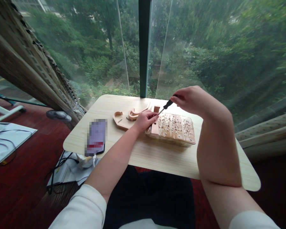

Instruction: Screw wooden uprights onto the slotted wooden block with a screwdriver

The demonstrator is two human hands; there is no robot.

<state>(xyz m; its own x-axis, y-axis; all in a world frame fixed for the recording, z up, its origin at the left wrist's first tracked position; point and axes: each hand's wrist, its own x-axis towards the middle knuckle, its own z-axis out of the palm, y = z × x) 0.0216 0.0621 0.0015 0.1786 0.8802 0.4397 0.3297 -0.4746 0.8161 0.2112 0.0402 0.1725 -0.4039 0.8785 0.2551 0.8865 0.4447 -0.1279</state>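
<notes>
My right hand (190,99) is closed around the black handle of a screwdriver (168,104), raised above the table. The screwdriver slants down to the left, and its metal tip meets the fingertips of my left hand (146,120). That hand is closed in a pinch over a flat wooden strip (154,129) with a dark hole; anything small between the fingers is hidden. The strip lies across the left end of a wrapped, brown-speckled block (177,127). A short upright wooden piece (156,109) shows just behind my left fingers.
Curved wooden pieces (118,119) lie left of my left hand. A phone (96,136) with a white cable rests near the left edge of the pale table (138,156). A window post (145,47) stands behind the table, and a curtain (38,57) hangs at left.
</notes>
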